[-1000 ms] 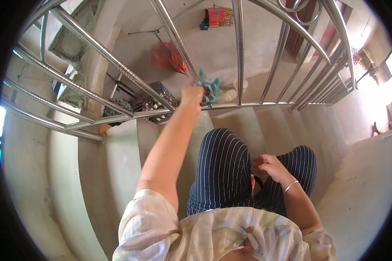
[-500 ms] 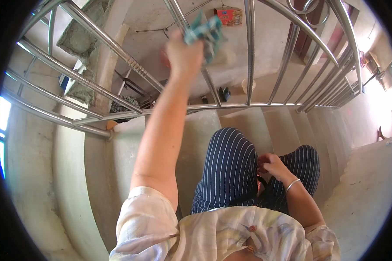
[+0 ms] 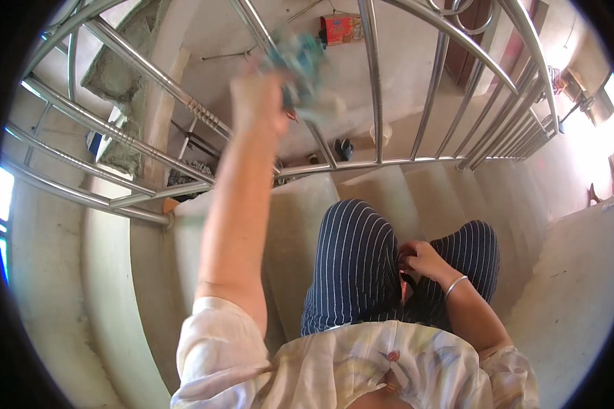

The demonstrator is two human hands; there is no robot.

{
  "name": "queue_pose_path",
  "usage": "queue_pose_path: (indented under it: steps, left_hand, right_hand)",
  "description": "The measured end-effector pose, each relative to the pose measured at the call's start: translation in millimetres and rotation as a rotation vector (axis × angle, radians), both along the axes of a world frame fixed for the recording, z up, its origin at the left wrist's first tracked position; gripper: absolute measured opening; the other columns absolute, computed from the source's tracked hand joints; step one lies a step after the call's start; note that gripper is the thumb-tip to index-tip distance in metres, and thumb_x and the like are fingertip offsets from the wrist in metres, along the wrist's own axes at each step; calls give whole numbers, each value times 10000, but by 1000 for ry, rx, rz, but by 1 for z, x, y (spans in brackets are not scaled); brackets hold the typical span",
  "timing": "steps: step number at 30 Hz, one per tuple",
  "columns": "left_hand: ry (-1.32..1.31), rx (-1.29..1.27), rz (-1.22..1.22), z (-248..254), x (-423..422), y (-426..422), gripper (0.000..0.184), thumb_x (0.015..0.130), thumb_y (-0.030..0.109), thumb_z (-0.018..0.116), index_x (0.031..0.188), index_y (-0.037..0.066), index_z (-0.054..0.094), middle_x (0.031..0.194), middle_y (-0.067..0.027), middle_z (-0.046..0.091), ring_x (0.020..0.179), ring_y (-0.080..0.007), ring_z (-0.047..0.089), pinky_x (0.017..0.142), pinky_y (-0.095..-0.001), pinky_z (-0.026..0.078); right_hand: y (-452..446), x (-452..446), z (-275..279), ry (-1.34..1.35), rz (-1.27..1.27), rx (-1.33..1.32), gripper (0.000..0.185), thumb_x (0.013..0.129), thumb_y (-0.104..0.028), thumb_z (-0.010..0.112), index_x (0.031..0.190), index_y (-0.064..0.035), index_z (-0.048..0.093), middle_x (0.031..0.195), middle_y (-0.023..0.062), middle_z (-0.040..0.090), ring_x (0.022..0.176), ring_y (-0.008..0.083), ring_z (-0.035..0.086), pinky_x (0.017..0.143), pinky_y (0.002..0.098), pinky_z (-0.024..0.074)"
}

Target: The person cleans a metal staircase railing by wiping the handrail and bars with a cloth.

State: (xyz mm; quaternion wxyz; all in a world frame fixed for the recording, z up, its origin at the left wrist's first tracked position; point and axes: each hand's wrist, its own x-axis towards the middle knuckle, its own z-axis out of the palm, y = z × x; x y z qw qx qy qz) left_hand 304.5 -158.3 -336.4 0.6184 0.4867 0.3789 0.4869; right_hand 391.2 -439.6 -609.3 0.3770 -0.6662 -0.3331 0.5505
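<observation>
My left hand (image 3: 258, 99), smeared by motion, reaches out to the stair railing with its fingers closed on a blue-green patterned cloth (image 3: 297, 65). The cloth is against a shiny metal baluster (image 3: 320, 144), whose middle it hides. My right hand (image 3: 419, 258), with a silver bangle (image 3: 456, 285) at the wrist, rests by the inner side of a knee in striped dark trousers (image 3: 355, 266). Its fingers are curled in, and what they hold, if anything, is hidden. Something red and black shows just below them, between the legs.
Concrete stairs (image 3: 372, 191) run down toward the right beside the metal railing (image 3: 396, 162). Beyond the bars are a red box (image 3: 343, 29) on the wall, a pair of dark slippers (image 3: 343, 148) and a pale bucket (image 3: 381, 133). A rough concrete edge (image 3: 116, 78) stands at upper left.
My left hand and the cloth have moved left and slightly down in view. The whole view has shifted a little, with the railing now further left. My right hand stays by the knee.
</observation>
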Motion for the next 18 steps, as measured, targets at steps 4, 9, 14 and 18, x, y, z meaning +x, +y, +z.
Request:
queue_pose_path:
  steps: [4, 9, 14, 18]
  left_hand:
    - [-258, 358, -108, 53, 3, 39, 334, 638, -75, 589, 956, 19, 549, 844, -80, 586, 759, -185, 558, 676, -314, 456]
    - [48, 558, 113, -11, 16, 26, 305, 626, -66, 593, 921, 4, 559, 806, -69, 583, 737, -152, 542, 670, -283, 439]
    - [358, 50, -79, -155, 11, 13, 296, 639, -88, 531, 921, -6, 565, 815, -73, 584, 738, -162, 543, 670, -287, 437]
    - [391, -249, -49, -199, 5, -3, 326, 653, -75, 490, 966, -18, 558, 841, -96, 581, 758, -174, 547, 653, -299, 438]
  right_hand:
    - [-1, 3, -34, -44, 5, 99, 291, 667, -2, 499, 946, 58, 555, 826, 147, 618, 758, 230, 592, 702, 306, 460]
    - [7, -3, 3, 1, -61, -89, 301, 656, -27, 496, 937, 51, 568, 840, 186, 616, 780, 264, 598, 723, 323, 457]
    - [4, 3, -12, -220, 42, 76, 293, 676, -65, 503, 934, 58, 567, 818, 190, 614, 770, 285, 594, 718, 335, 458]
    - [2, 4, -20, -93, 22, 73, 258, 700, 13, 499, 949, 62, 542, 855, 140, 594, 777, 197, 575, 699, 291, 472]
